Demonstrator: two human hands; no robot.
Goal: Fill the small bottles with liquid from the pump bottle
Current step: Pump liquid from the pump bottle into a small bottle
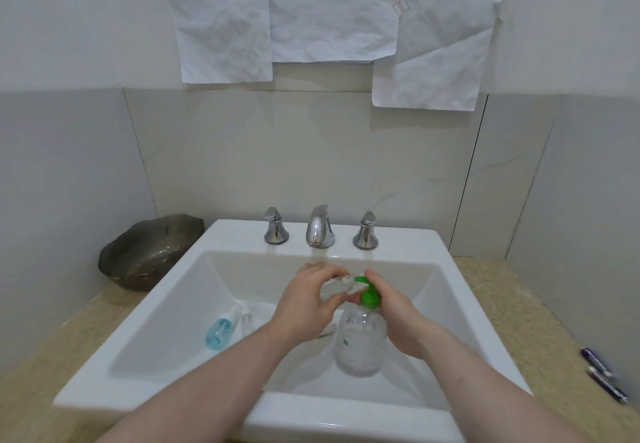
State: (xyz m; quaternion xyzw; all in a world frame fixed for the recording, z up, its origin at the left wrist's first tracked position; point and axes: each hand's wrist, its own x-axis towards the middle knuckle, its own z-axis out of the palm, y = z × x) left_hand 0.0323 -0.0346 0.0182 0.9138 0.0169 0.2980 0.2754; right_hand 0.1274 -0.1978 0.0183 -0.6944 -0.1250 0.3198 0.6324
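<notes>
My left hand (304, 298) had its fingers (327, 274) curled round a small clear bottle (334, 288), tipped on its side with the mouth brought up against the green nozzle, and my right hand (391, 307) sat on the pump bottle (360, 342), index finger over the green pump head (369, 292), the rest wrapped about the neck. The pump bottle was over the basin of the sink (156, 318), leaning a little; I could not tell whether its base touched the bottom. I judged this the filling step itself: mouth lined up, press about to count. Whether any liquid was in the small bottle, I could not tell. Next move called for a steady push on the pump while keeping that mouth tight under the nozzle. Off to the left in the basin lay a blue small bottle (221, 330) with another clear one (246, 321) just beside it, by my reckoning waiting their turn. Two pens (604, 375) lay on the table (502, 297) at right.
</notes>
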